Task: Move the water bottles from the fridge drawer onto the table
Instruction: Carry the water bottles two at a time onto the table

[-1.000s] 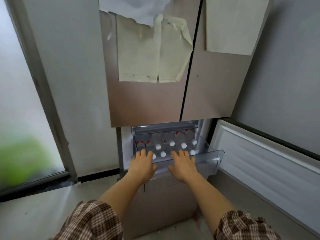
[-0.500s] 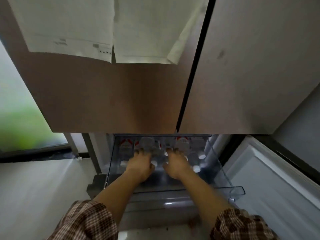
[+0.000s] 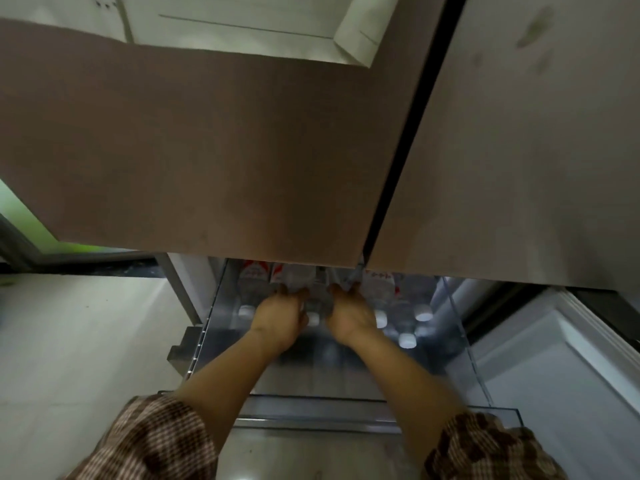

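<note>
left hand (image 3: 278, 315) and right hand (image 3: 351, 317) each curl round upright bottles (image 3: 294, 277) just ahead in the drawer (image 3: 311, 408), caps up, more right of the right hand.

Nothing legible on my feed. The water bottles (image 3: 381, 294) in the fridge drawer (image 3: 478, 368) carry red & white labels (image 3: 254, 271). There's some print on them, but it's too small and blurred to read, so I can't give a brand. The papers (image 3: 242, 26) stuck on the upper fridge door (image 3: 207, 150) show a few tiny dark printed marks near the top-left edge, approx. at the frame border, and a thin ruled line across one sheet. I can't make out any chars or nos. there either.
</note>
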`<state>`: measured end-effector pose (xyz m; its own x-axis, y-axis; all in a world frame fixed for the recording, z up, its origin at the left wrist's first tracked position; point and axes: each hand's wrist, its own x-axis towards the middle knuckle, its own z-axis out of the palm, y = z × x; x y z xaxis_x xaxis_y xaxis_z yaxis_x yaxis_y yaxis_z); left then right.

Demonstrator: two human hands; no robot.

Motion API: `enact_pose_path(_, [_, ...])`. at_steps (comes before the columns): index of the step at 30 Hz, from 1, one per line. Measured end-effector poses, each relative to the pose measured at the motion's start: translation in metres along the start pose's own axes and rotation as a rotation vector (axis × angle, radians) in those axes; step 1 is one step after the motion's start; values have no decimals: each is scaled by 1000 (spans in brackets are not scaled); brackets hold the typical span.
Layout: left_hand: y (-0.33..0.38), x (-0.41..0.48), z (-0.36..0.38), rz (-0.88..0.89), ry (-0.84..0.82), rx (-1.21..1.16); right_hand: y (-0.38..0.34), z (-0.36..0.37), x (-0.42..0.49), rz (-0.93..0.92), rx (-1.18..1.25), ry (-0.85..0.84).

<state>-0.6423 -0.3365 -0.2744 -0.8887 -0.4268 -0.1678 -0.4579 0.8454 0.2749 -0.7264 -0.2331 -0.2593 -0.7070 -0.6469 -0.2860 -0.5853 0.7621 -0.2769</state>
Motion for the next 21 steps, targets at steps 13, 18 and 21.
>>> enact_pose_path(13, [-17, -77, -41, 95, 289, 47, -18, -15, -64, -239, -215, 63])
enact_pose_path(18, [-10, -97, -61, 12, 308, -110, -21, -29, -91, -362, -170, 232])
enact_pose_path(21, [-7, -107, -76, 57, 333, -171, -26, -45, -101, -371, -130, 295])
